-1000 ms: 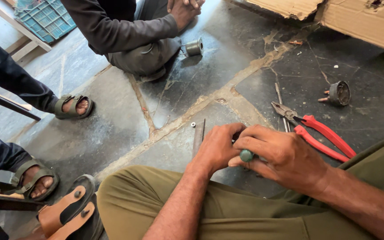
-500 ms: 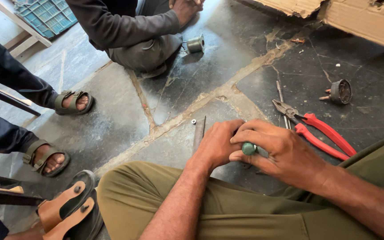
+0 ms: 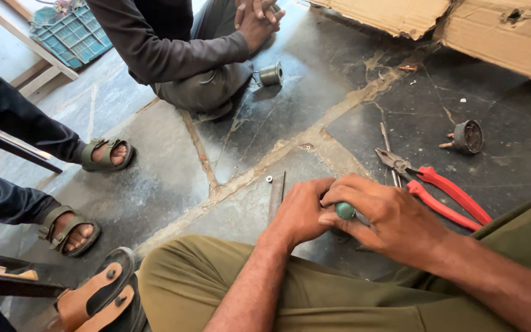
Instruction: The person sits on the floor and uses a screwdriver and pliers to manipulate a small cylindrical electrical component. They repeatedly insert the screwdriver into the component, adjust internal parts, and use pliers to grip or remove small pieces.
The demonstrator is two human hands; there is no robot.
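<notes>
Green plastic shows between the two hands: the right hand closes around a green-handled screwdriver, its butt poking out, seemingly so the palm can bear down and twist. The left hand, at nine o'clock of it and touching, is curled shut over whatever is being worked on, hidden beneath. Red-handled pliers lie at three o'clock, near at hand on the stone floor.

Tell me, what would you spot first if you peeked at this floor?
Two hands meet low in the middle: the right hand grips a green-handled tool, and the left hand closes beside it. Red-handled pliers lie just right of them on the dark stone floor.
</notes>
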